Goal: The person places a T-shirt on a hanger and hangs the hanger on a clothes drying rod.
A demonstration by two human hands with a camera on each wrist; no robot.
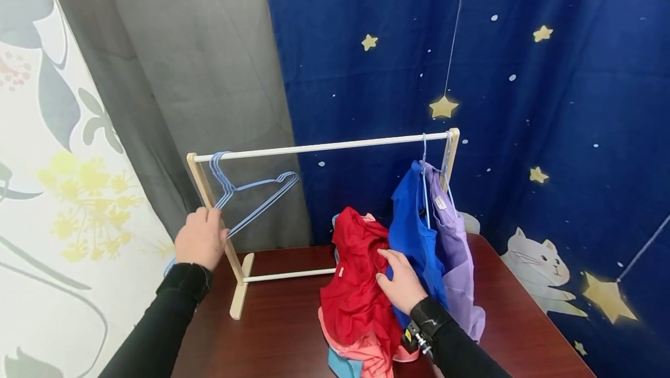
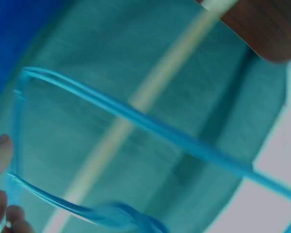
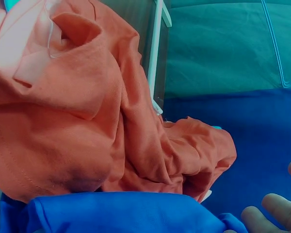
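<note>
No legible text, numbers or brand marks in any view. Small white tag on the purple shirt, just below the rail, possibly printed but too small to read. Strap at the right wrist shows pale marks, unreadable. Backdrop behind the rail has only stars and a cat, no lettering.

A: The head view is bright and evenly lit, with only soft shadows and a faint sheen on the worktop; straight lines bow slightly toward the frame edges.

B: The left wrist view is smeared with motion blur, the hangers streaked. The right wrist view is sharper, though its colours look shifted and the fingers at lower right are soft.
</note>
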